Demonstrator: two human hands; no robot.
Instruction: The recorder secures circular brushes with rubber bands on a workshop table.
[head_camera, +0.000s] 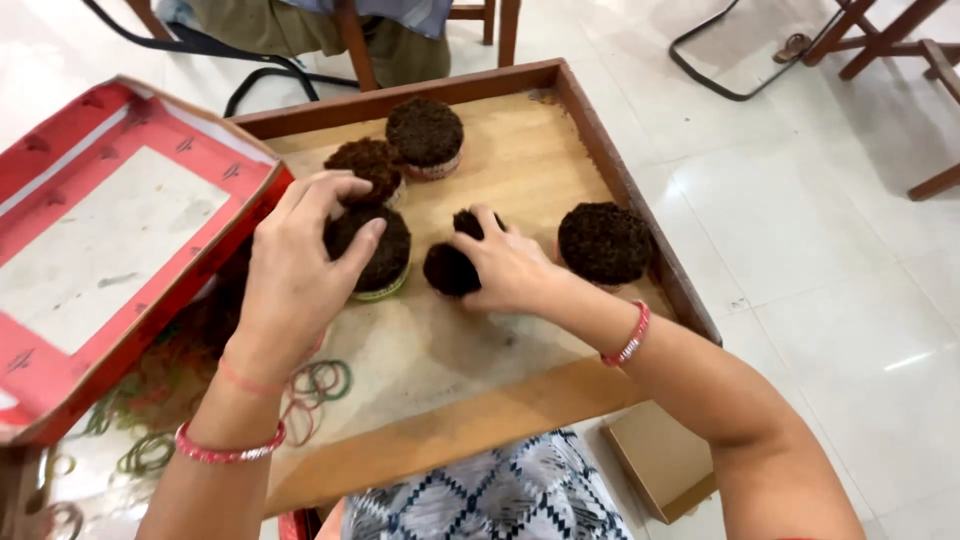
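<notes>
The left hand (295, 265) grips a dark round bundle (375, 250) at the middle of the wooden tray (640, 215). Just to its right, the right hand (510, 270) clasps a smaller dark clump (448, 270). Rubber bands (320, 385) lie near left.

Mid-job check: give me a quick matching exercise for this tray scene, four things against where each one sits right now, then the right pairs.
Things:
1. left hand
2. right hand
3. rubber bands
4. red cardboard lid

Places:
A. loose on the wooden tray, near its front left part
B. gripping a small dark fibre bundle at mid-tray
C. leaning against the tray's left edge
D. fingers over a round dark fibre bundle with a pale band

Pairs: 1-D, 2-B, 3-A, 4-C
</notes>
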